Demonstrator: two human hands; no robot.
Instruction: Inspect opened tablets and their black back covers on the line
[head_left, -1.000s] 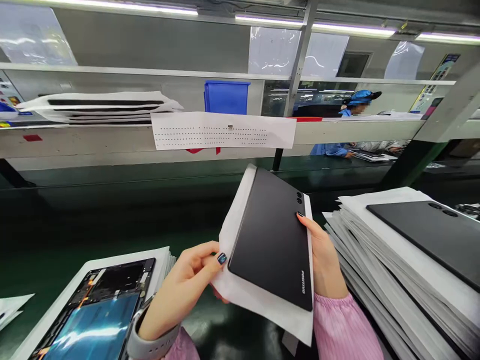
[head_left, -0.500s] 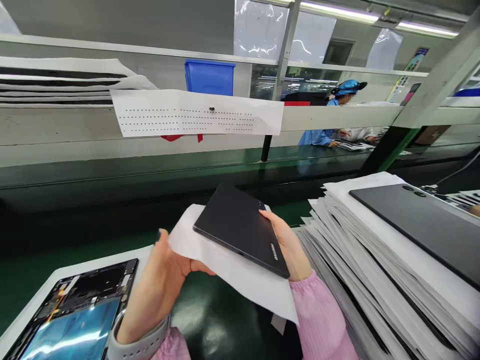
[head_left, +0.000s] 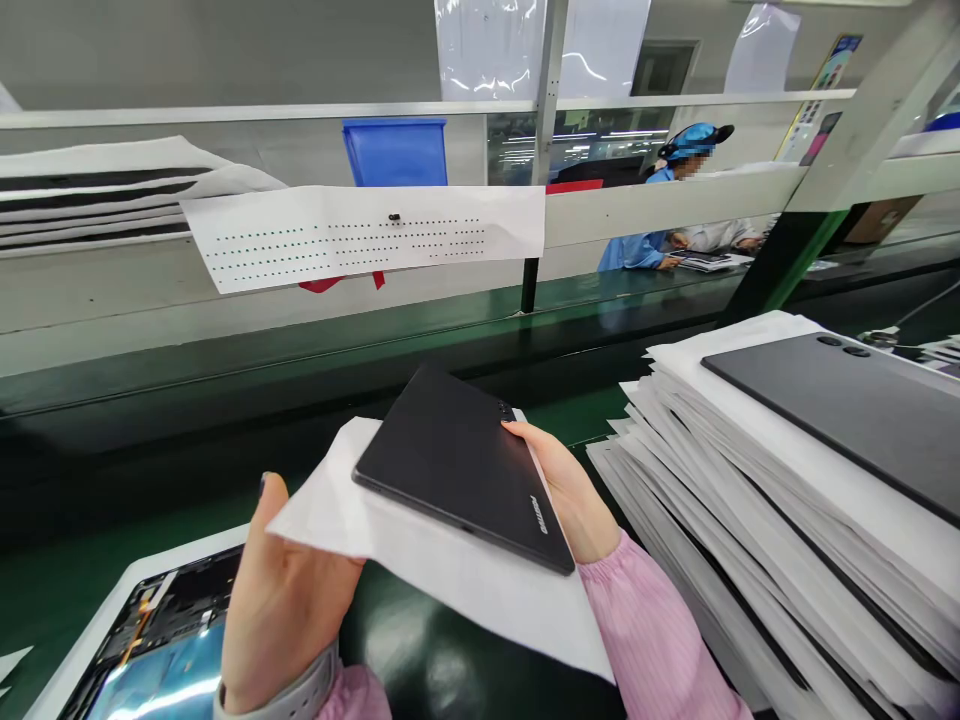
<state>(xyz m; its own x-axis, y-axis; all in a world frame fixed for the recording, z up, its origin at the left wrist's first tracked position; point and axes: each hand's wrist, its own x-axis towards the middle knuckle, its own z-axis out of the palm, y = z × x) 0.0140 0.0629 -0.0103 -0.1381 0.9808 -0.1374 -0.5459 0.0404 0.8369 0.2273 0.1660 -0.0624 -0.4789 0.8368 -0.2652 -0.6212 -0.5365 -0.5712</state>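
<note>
A black tablet (head_left: 457,465) with small camera lenses and a pale logo tilts above the dark green bench, its back turned up. My right hand (head_left: 566,490) grips its right edge, thumb on top and the other fingers hidden underneath. Beneath the tablet hangs a white sheet of paper (head_left: 480,575), its left corner bent out over my left hand (head_left: 289,590). That hand is open, thumb raised clear of the paper, with the fingertips hidden under the sheet. Close to my left wrist an opened device (head_left: 165,640) shows dark inner parts and a blue film.
At right rises a stack of white sheets (head_left: 720,490) with dark panels between, a grey panel (head_left: 847,400) on top. Overhead runs a shelf rail (head_left: 667,200) with a dotted paper (head_left: 360,235) attached. A blue bin (head_left: 396,150) and a capped co-worker (head_left: 637,250) are beyond.
Both hands and the tablet have shifted slightly left in view. My left hand has come lower and nearer, and the paper's left corner now stretches further out over it.
</note>
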